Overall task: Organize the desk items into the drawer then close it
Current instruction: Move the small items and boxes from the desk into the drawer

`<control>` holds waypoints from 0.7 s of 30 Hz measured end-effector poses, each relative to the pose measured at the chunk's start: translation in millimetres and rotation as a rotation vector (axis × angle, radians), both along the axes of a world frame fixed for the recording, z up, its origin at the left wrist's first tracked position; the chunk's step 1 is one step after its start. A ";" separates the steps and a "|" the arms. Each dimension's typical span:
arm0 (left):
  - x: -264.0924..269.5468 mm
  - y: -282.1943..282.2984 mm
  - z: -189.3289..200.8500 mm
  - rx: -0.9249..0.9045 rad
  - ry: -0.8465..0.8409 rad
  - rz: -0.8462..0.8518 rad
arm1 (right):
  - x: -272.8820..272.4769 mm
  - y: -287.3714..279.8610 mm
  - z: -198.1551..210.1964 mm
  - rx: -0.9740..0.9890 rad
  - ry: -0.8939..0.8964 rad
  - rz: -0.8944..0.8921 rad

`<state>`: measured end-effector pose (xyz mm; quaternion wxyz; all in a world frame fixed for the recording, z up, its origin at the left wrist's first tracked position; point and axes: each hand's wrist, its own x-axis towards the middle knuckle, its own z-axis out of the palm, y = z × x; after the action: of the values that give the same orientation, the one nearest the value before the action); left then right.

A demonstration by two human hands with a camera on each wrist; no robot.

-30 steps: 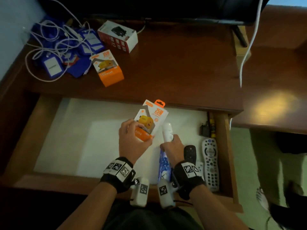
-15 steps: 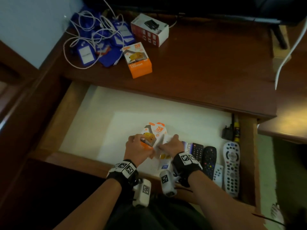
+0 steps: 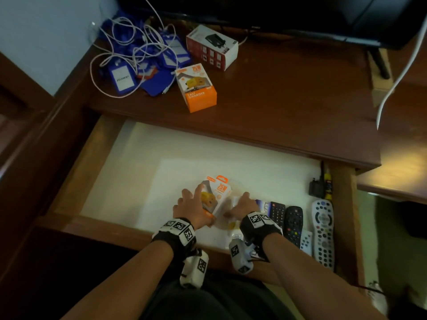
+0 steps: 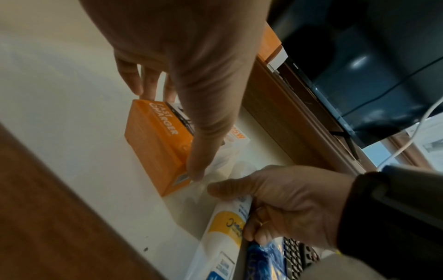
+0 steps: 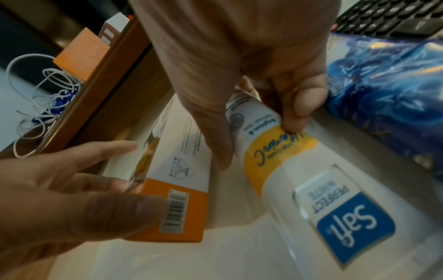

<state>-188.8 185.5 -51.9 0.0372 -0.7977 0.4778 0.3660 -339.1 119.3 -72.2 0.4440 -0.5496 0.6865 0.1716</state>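
Observation:
The drawer (image 3: 111,229) stands open below the desk edge. My left hand (image 3: 196,200) holds an orange and white charger box (image 3: 219,192) low on the drawer floor, with the thumb on its near side and the fingers on its far side (image 4: 155,144). Just right of it, my right hand (image 3: 242,205) grips a white tube (image 5: 299,189) with a yellow band, thumb and fingers curled round its narrow end. The tube lies along the floor toward the drawer front. A second orange charger box (image 3: 197,91), a white and red box (image 3: 211,50) and blue badge holders (image 3: 122,76) tangled in white cables sit on the desk.
To the right of my hands the drawer holds a blue packet (image 5: 383,94), two black remotes (image 3: 294,224), a grey remote (image 3: 322,229) and a black adapter (image 3: 315,188). The drawer's left half shows bare white lining (image 3: 138,181). A monitor stand (image 3: 379,63) rises at the desk's back right.
Both hands have come down and toward the drawer front. The charger box and the tube, held up a second ago, now sit low on the drawer floor.

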 end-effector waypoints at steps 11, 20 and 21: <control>10.1 -8.0 -4.0 0.064 -0.121 -0.026 | 3.3 5.0 4.8 -0.136 0.131 0.279; 11.7 -15.5 -8.6 0.065 -0.015 -0.056 | -27.3 -1.0 7.2 -0.221 0.133 0.537; 10.4 -14.4 -10.7 0.070 -0.004 -0.061 | -29.8 -1.4 7.2 -0.224 0.138 0.526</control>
<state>-178.4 171.1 -62.6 0.0770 -0.7817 0.4886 0.3797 -368.9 117.8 -65.0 0.2730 -0.7416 0.5635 0.2408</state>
